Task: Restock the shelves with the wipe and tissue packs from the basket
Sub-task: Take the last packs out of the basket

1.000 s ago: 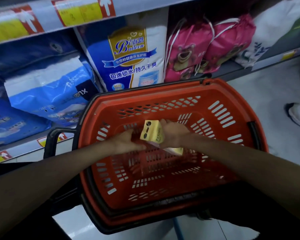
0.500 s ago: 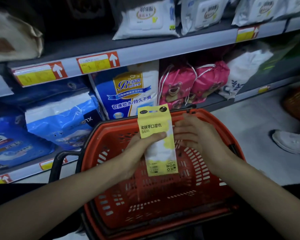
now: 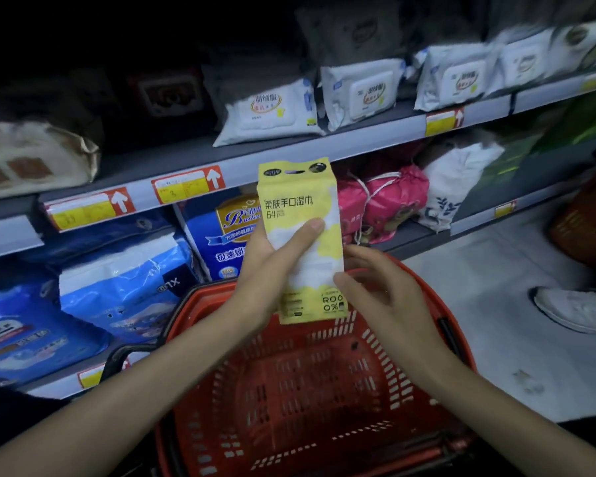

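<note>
— Wipe pack point(image 3: 300, 242): position?
— Upright, long axis vertical, above the red basket point(image 3: 310, 390), left hand point(image 3: 269, 270) clamped round its middle. Right hand point(image 3: 382, 290) open, touching its lower edge.
— Destination?
— Likely the wipes shelf point(image 3: 289, 160), up and beyond; left hand nearer.
— Basket contents?
— None visible.

Open room was left on the middle shelf point(image 3: 186, 156) between the brown pack point(image 3: 31, 160) and white wipe packs point(image 3: 272, 111).
</note>
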